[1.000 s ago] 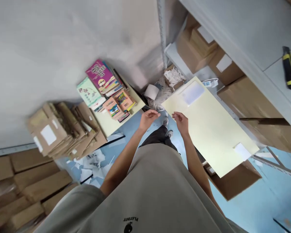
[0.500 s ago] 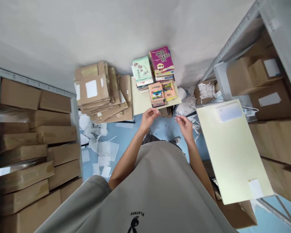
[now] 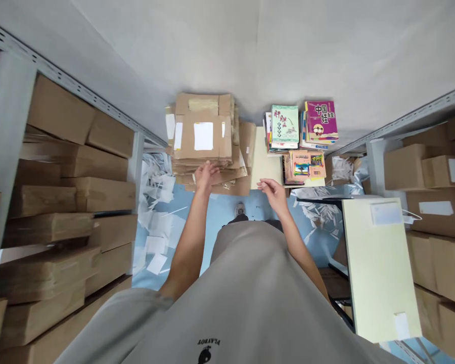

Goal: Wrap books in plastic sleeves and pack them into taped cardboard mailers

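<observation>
My left hand (image 3: 206, 175) is at the front edge of a tall stack of flattened cardboard boxes (image 3: 222, 136). Its fingers are spread and hold nothing; whether the fingertips touch the cardboard I cannot tell. My right hand (image 3: 273, 193) hovers at the front edge of the cream tabletop (image 3: 261, 162), fingers loosely bent and apart, nothing in them. Behind and right of it stand piles of books: a green-covered book (image 3: 284, 126) tops one, a purple-covered book (image 3: 321, 121) another, and small peach-coloured books (image 3: 302, 166) lie in front.
Shelves with brown cartons (image 3: 106, 194) line the left side, and more cartons (image 3: 436, 207) fill the right. A second cream table (image 3: 379, 268) stands close on my right. Loose white papers (image 3: 157, 245) cover part of the blue floor, with shredded paper (image 3: 322, 215) near the right table.
My view has swung left, so the cardboard stack now lies in front of me. My left hand has moved from near the books to the cardboard; my right hand stays empty.
</observation>
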Demonstrator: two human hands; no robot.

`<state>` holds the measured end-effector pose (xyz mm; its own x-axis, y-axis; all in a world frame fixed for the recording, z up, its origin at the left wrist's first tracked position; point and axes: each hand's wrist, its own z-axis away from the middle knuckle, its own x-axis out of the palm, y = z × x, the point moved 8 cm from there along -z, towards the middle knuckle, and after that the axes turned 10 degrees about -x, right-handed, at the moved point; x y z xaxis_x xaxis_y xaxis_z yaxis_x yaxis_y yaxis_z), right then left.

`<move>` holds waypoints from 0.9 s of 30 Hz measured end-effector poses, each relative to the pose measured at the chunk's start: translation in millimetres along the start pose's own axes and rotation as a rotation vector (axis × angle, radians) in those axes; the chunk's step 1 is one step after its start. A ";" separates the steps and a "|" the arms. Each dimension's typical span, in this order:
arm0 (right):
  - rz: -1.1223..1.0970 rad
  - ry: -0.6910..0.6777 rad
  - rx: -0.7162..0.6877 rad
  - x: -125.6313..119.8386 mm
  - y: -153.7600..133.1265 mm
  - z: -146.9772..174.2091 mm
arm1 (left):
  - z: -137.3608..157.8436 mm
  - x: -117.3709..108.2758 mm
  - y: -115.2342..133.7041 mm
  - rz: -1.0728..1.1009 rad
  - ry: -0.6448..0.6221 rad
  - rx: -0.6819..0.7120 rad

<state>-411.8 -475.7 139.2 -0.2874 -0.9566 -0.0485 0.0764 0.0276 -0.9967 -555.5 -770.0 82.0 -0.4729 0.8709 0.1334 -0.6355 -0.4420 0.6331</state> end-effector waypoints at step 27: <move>0.065 0.178 -0.002 0.6 -48.6 -22.8 | 23.7 13.5 95.2 0.047 -0.167 0.454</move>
<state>-437.4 -470.9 186.1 -0.4462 -0.8864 -0.1233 0.0981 0.0885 -0.9912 -607.9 -795.3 162.1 -0.3672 0.8910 0.2670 -0.2671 -0.3759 0.8873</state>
